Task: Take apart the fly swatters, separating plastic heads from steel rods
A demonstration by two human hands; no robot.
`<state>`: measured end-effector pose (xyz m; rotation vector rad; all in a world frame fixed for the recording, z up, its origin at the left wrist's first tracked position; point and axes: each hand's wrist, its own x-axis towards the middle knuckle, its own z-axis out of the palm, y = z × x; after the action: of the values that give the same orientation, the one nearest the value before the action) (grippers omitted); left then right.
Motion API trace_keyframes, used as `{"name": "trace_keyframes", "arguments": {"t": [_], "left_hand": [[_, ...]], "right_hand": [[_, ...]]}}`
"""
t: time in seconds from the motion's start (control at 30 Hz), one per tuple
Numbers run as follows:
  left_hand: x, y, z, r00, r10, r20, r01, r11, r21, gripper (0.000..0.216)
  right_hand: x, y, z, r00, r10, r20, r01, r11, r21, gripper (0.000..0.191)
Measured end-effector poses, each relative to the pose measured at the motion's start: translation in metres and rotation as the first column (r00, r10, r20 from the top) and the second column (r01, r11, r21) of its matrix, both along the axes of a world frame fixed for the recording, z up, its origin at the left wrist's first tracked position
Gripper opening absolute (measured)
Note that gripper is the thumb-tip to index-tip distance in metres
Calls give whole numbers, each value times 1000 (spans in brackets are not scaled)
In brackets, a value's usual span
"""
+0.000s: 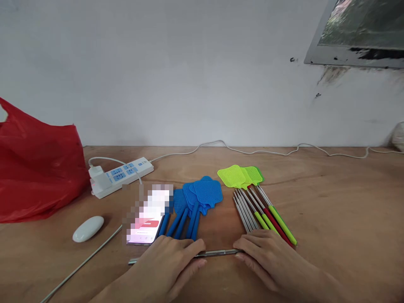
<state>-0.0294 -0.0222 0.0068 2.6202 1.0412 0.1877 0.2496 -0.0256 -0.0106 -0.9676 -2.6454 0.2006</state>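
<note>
A pale wall (pixel 189 75), scuffed near its right side, backs a wooden table (pixel 341 202) of smooth brown grain, the table's rear edge well beyond a slim, shiny metal rod (pixel 219 253). A crinkled red plastic bag (pixel 38 168) slumps far to the rod's left; a grey-framed panel (pixel 366 33) is on the wall, high to its right.

The rod lies level between two hands. The left hand (pixel 176 256) is nearly closed on it, fingers curled over, thumb on the near side, one metal end poking out past the wrist. The right hand (pixel 268 256), likewise almost closed, grips the rod toward its other end.

Just beyond the rod to the right, lime-green mesh heads (pixel 233 176) fan out above bare steel shafts (pixel 244 212) and round green and red grips (pixel 271 219), crowding the right hand. Beyond it to the left are a boxy white power strip (pixel 123 174), overlapping blue mesh heads (pixel 206 191) with tubular blue grips (pixel 179 221), and a lit phone (pixel 150 214) hemming the left hand. A glossy white oval (pixel 88 229) and a thin cord (pixel 85 261) sit farther left. Open wood runs right of the rod and in a strip between the blue and green heads.
</note>
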Motion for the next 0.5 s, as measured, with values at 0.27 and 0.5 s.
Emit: {"name": "trace_keyframes", "arguments": {"t": [0.27,0.5], "left_hand": [[4,-1,-11,998,-52,44,49,997,66,30],[-7,0,-13,997,18,69,-22,998,61,34]], "right_hand": [[-1,-4,0,995,59,-86,-58,998,8,25],[11,1,0,994,-15,-108,18,999,29,24]]}}
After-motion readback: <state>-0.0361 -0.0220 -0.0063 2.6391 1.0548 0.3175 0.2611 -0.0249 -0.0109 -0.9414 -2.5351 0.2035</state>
